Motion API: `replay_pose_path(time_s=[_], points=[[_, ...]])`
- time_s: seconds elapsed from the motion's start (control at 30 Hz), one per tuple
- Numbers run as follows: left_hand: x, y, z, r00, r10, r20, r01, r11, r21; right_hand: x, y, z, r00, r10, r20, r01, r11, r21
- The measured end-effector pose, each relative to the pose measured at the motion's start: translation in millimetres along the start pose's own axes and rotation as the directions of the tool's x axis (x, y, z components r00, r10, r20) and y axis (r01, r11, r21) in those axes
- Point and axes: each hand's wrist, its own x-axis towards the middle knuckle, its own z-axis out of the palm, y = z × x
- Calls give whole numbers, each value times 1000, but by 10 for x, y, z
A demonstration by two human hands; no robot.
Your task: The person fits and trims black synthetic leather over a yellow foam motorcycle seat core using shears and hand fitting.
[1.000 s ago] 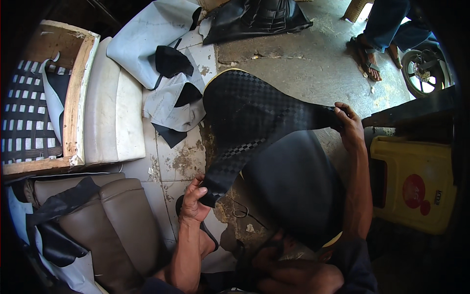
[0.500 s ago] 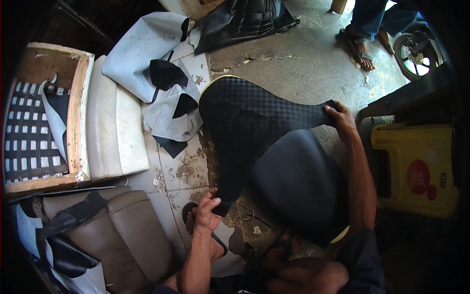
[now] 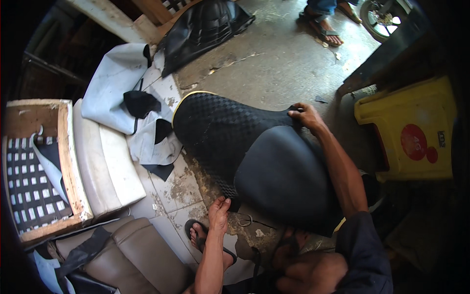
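A motorcycle seat with a smooth black rear section (image 3: 284,171) lies in front of my legs. Over its far part stretches a black checkered seat cover piece (image 3: 220,122), with a thin yellow edge showing at the far end. My right hand (image 3: 306,117) pinches one corner of that piece at the seat's right side. At the near left, my left hand (image 3: 220,215) is closed on the opposite corner, thumb against fingers. A thin cord loop (image 3: 245,220) lies on the floor beside the left hand. The seat's underside is hidden.
At left stand a wooden frame with woven straps (image 3: 63,161), a white cushion (image 3: 105,161) and a brown cushion (image 3: 142,255). Light grey material scraps (image 3: 110,88) lie beyond them. A yellow plastic stool (image 3: 391,127) stands right. Another person's sandalled foot (image 3: 328,36) is far off.
The checkered piece has come down closer over the seat, its two corners now drawn to the sides. My right hand has moved left with its corner. The whole view has turned slightly.
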Motion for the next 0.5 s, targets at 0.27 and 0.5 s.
replay_pose_path(time_s=[0.27, 0.5], points=[[136, 29, 344, 994, -84, 66, 87, 995, -39, -5, 118, 30, 992, -123, 11, 123, 975, -186], [-2, 179, 454, 991, -131, -24, 131, 991, -6, 9, 120, -51, 998, -10, 58, 16, 995, -97]])
